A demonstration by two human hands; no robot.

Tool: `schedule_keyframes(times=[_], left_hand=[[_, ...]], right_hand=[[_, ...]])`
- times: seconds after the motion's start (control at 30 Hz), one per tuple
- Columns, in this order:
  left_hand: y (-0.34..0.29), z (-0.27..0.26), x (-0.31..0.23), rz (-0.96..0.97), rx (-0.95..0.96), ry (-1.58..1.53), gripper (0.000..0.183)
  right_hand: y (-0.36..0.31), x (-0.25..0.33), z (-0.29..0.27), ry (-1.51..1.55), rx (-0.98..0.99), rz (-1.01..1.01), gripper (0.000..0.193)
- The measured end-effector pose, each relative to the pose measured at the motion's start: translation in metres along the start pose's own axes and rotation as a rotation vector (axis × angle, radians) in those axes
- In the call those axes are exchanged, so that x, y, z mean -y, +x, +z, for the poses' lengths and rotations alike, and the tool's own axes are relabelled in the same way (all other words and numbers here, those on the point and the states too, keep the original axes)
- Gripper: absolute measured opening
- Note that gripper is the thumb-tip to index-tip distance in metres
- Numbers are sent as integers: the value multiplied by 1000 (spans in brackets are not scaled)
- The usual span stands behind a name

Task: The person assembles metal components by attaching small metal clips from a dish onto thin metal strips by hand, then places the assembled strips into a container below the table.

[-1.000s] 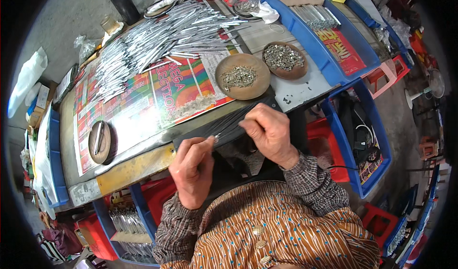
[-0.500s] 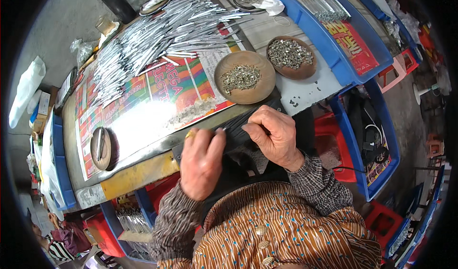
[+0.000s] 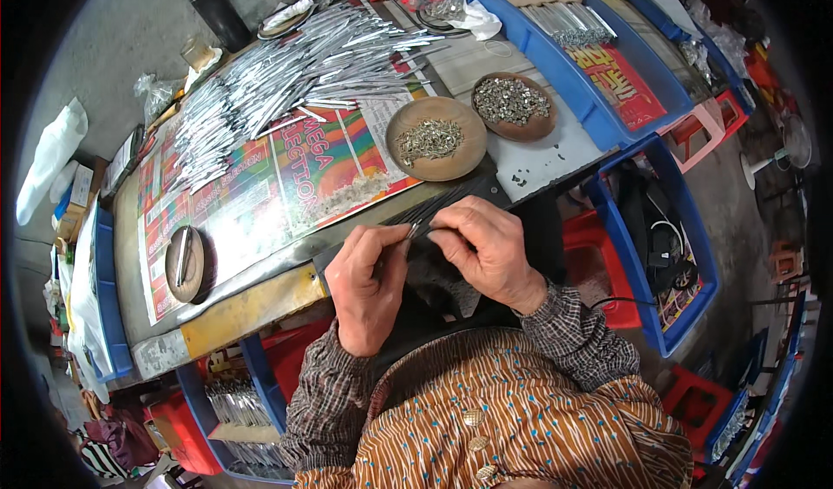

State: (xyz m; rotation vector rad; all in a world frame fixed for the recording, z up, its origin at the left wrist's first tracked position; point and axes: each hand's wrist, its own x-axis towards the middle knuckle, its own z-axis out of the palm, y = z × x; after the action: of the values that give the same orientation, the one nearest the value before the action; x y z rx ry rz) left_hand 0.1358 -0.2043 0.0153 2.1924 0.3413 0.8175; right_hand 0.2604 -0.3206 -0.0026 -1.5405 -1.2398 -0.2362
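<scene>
My left hand [image 3: 368, 279] is closed in a pinch just past the table's front edge. A small shiny metal piece [image 3: 415, 228] shows at its thumb and index fingertips, too small to identify. Close beside it, my right hand [image 3: 486, 253] has its thumb and index finger pressed together; whatever they hold is hidden. Beyond the hands stands a round wooden dish [image 3: 468, 159] with small brass-coloured pins [image 3: 430, 142] in it. A second wooden dish [image 3: 540, 131], to its right, holds small silvery metal parts [image 3: 510, 101].
A large pile of thin silvery rods [image 3: 286, 72] covers the table's far left. Near the left front edge sits a small wooden dish [image 3: 198, 272] with a metal rod. Blue trays [image 3: 599, 98] stand at the right. Below the table is a red stool [image 3: 599, 255].
My left hand has turned and risen slightly, and its fingertips now meet close to my right hand's. The small metal piece now shows between them. My right hand has shifted slightly left and down.
</scene>
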Motion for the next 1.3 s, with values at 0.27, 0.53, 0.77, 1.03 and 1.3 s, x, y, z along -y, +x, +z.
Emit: schedule_keyframes(times=[0.27, 0.53, 0.77, 1.03, 1.3], left_hand=[[-24, -6, -6, -208, 2, -329, 21], [-31, -1, -7, -178, -69, -413, 20], [-24, -12, -9, -17, -176, -138, 19], [-13, -92, 44, -51, -320, 383, 16], [-1, -186, 132, -2, -381, 757, 11]], right_hand=[[-5, 14, 15, 36, 70, -35, 20], [-3, 24, 20, 88, 50, 29, 11], [2, 26, 29, 139, 96, 50, 13], [8, 18, 18, 80, 162, -2, 18], [13, 15, 9, -15, 140, 26, 18]])
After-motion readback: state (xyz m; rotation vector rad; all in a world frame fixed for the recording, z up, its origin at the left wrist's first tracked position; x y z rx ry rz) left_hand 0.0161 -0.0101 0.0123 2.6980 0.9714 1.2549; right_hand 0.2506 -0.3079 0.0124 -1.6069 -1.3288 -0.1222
